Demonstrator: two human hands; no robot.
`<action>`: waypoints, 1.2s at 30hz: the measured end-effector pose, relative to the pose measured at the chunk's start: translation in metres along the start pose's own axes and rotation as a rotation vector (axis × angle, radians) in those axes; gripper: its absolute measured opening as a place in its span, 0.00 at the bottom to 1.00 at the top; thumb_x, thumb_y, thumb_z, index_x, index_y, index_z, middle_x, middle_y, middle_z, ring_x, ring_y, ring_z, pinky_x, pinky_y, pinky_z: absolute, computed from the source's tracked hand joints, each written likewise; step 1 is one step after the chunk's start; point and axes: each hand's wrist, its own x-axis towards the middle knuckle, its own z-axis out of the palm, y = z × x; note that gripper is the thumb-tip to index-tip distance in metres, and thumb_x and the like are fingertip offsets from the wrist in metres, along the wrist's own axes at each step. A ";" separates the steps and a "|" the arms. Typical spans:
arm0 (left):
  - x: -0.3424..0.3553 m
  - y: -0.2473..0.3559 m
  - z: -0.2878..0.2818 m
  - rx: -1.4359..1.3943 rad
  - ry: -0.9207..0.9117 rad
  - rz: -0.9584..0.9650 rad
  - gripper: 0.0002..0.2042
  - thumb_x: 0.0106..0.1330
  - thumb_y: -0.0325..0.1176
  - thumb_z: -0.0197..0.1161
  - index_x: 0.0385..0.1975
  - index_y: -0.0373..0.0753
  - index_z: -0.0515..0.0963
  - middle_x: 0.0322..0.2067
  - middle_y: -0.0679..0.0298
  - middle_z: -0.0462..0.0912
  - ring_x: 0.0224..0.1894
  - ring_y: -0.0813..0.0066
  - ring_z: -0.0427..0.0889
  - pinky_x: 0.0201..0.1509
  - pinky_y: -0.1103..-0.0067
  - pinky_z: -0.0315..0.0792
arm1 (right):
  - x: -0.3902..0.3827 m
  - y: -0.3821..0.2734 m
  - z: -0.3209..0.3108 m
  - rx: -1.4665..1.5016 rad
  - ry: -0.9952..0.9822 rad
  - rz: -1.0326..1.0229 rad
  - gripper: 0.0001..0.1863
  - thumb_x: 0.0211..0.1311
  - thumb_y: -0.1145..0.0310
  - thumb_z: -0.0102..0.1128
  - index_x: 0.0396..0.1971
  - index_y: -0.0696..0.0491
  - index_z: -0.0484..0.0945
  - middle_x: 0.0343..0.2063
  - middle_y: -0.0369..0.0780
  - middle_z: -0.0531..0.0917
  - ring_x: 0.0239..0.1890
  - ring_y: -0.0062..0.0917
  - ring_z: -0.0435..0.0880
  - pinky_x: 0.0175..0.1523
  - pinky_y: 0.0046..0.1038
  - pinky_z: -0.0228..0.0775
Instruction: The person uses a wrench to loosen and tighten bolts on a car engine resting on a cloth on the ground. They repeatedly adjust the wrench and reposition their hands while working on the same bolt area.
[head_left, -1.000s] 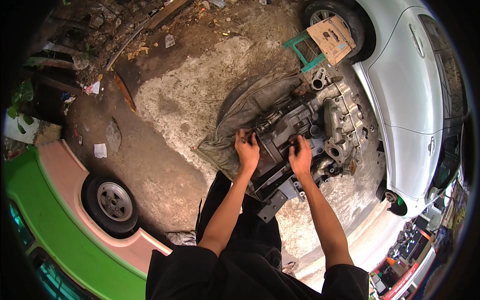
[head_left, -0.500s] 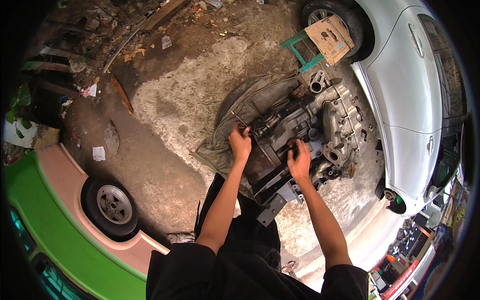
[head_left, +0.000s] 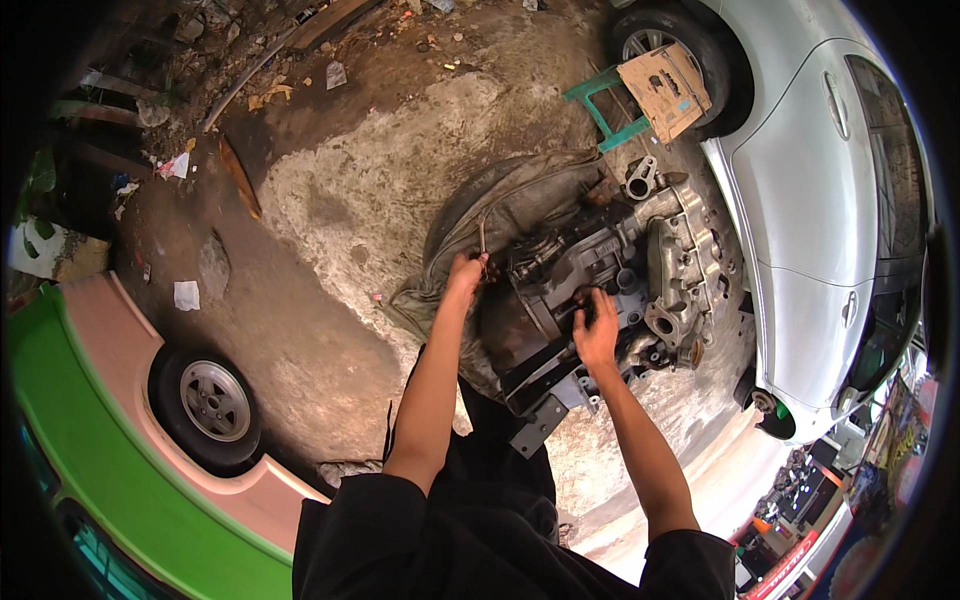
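Note:
A greasy engine block point(head_left: 575, 260) lies on its side in front of me. My left hand point(head_left: 468, 271) is closed around a thin bent metal rod point(head_left: 484, 232), which points up and away from the fist, beside the block's left side. My right hand point(head_left: 598, 330) rests over the middle of the block. Its fingers curl down at a dark spot there, and what they pinch is hidden. The silvery cylinder head point(head_left: 682, 265) with its ports sits against the block's right side. A flat metal bracket point(head_left: 538, 426) sticks out at the near end.
Under the engine's far left lies a tyre covered with dark cloth point(head_left: 460, 205). A green stool point(head_left: 620, 135) with a wooden board point(head_left: 664, 92) stands beyond. The silver car point(head_left: 800, 200) is at right, a green and pink vehicle point(head_left: 105, 400) at lower left. Litter point(head_left: 186, 295) dots the concrete.
The rod in my left hand has swung from leaning left to nearly upright, and that hand has shifted slightly left. My right hand stays at the same place on the block. The view has moved slightly.

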 end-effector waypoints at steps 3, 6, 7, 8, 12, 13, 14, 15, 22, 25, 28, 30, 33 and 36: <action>-0.016 -0.008 -0.004 -0.040 -0.056 0.155 0.07 0.72 0.27 0.60 0.46 0.33 0.77 0.37 0.63 0.83 0.39 0.74 0.81 0.40 0.76 0.78 | 0.000 0.001 -0.001 0.012 -0.039 0.023 0.12 0.51 0.77 0.58 0.38 0.55 0.75 0.38 0.46 0.78 0.46 0.47 0.75 0.55 0.43 0.66; -0.034 -0.018 0.005 0.035 0.051 0.479 0.07 0.72 0.27 0.61 0.46 0.34 0.79 0.34 0.65 0.83 0.37 0.76 0.78 0.39 0.77 0.73 | 0.000 0.001 -0.001 -0.003 -0.038 0.018 0.12 0.51 0.77 0.58 0.39 0.56 0.75 0.38 0.47 0.78 0.46 0.47 0.75 0.55 0.43 0.66; -0.038 -0.020 0.008 -0.003 0.074 0.479 0.06 0.73 0.27 0.60 0.45 0.35 0.79 0.35 0.65 0.83 0.38 0.77 0.79 0.41 0.78 0.73 | 0.000 0.001 -0.001 0.002 -0.044 0.021 0.12 0.51 0.77 0.58 0.39 0.56 0.75 0.38 0.47 0.78 0.46 0.47 0.75 0.55 0.43 0.66; -0.041 -0.023 0.011 -0.023 0.105 0.436 0.06 0.73 0.27 0.60 0.45 0.35 0.79 0.37 0.66 0.83 0.40 0.77 0.79 0.43 0.79 0.74 | 0.000 0.000 -0.001 0.000 -0.036 0.014 0.12 0.51 0.77 0.58 0.39 0.56 0.75 0.38 0.47 0.78 0.46 0.47 0.75 0.55 0.43 0.66; -0.045 -0.028 0.011 -0.094 0.020 0.499 0.06 0.74 0.27 0.59 0.44 0.36 0.80 0.38 0.66 0.83 0.43 0.76 0.80 0.45 0.78 0.75 | 0.000 -0.001 0.000 0.001 0.000 -0.007 0.12 0.51 0.78 0.58 0.38 0.56 0.75 0.38 0.47 0.78 0.45 0.48 0.75 0.54 0.44 0.67; -0.045 -0.029 0.010 -0.038 0.036 0.565 0.06 0.74 0.28 0.59 0.44 0.35 0.80 0.38 0.66 0.83 0.42 0.76 0.81 0.45 0.78 0.75 | -0.001 -0.001 0.000 0.006 0.010 -0.011 0.12 0.51 0.78 0.58 0.38 0.56 0.75 0.38 0.47 0.78 0.45 0.48 0.75 0.54 0.44 0.67; -0.046 -0.029 0.010 0.018 0.053 0.632 0.06 0.74 0.28 0.59 0.43 0.35 0.80 0.37 0.65 0.84 0.41 0.75 0.81 0.45 0.77 0.75 | -0.001 0.000 0.000 0.006 0.002 -0.014 0.12 0.51 0.78 0.58 0.38 0.56 0.75 0.37 0.47 0.78 0.45 0.48 0.76 0.54 0.44 0.67; -0.047 -0.029 0.010 0.105 0.074 0.618 0.06 0.74 0.28 0.59 0.43 0.35 0.81 0.36 0.64 0.84 0.40 0.75 0.81 0.44 0.77 0.75 | 0.000 0.000 -0.001 0.017 -0.013 -0.010 0.12 0.51 0.78 0.58 0.38 0.56 0.75 0.37 0.48 0.78 0.45 0.48 0.76 0.53 0.44 0.67; -0.068 -0.025 0.011 0.213 0.214 0.767 0.09 0.73 0.30 0.57 0.38 0.32 0.82 0.28 0.59 0.82 0.29 0.73 0.79 0.38 0.73 0.72 | -0.002 0.001 0.003 -0.015 0.075 -0.052 0.12 0.51 0.78 0.58 0.37 0.56 0.75 0.37 0.48 0.78 0.45 0.48 0.75 0.54 0.44 0.67; -0.070 -0.027 0.007 0.114 0.158 0.790 0.10 0.70 0.28 0.54 0.34 0.31 0.82 0.27 0.58 0.81 0.28 0.73 0.78 0.35 0.73 0.71 | 0.000 0.003 0.001 0.024 -0.013 -0.009 0.11 0.51 0.77 0.58 0.38 0.56 0.75 0.38 0.48 0.78 0.45 0.49 0.75 0.54 0.44 0.66; -0.073 -0.030 0.006 -0.016 0.104 0.843 0.10 0.67 0.27 0.51 0.31 0.31 0.81 0.25 0.59 0.80 0.24 0.75 0.75 0.31 0.73 0.68 | -0.001 0.005 0.001 -0.001 -0.011 -0.013 0.12 0.52 0.80 0.57 0.38 0.59 0.74 0.38 0.48 0.79 0.44 0.47 0.75 0.52 0.41 0.67; -0.078 -0.031 0.010 -0.055 0.104 0.889 0.11 0.66 0.27 0.50 0.29 0.30 0.79 0.23 0.59 0.79 0.21 0.76 0.72 0.28 0.74 0.66 | -0.002 0.007 0.002 -0.019 -0.020 -0.012 0.13 0.53 0.79 0.58 0.41 0.60 0.75 0.39 0.49 0.79 0.45 0.48 0.75 0.54 0.41 0.67; -0.086 -0.029 0.008 0.090 0.089 0.821 0.11 0.65 0.28 0.49 0.28 0.29 0.78 0.22 0.59 0.78 0.21 0.77 0.68 0.28 0.75 0.63 | -0.005 0.010 0.005 -0.039 0.029 -0.024 0.15 0.52 0.77 0.59 0.43 0.61 0.75 0.40 0.52 0.78 0.47 0.51 0.74 0.56 0.44 0.66; -0.090 -0.030 0.010 0.108 0.073 0.776 0.11 0.64 0.29 0.49 0.28 0.29 0.77 0.24 0.58 0.78 0.22 0.75 0.67 0.29 0.74 0.64 | -0.006 0.014 0.008 -0.034 0.037 -0.030 0.17 0.52 0.75 0.60 0.44 0.61 0.75 0.40 0.53 0.78 0.48 0.52 0.74 0.58 0.46 0.66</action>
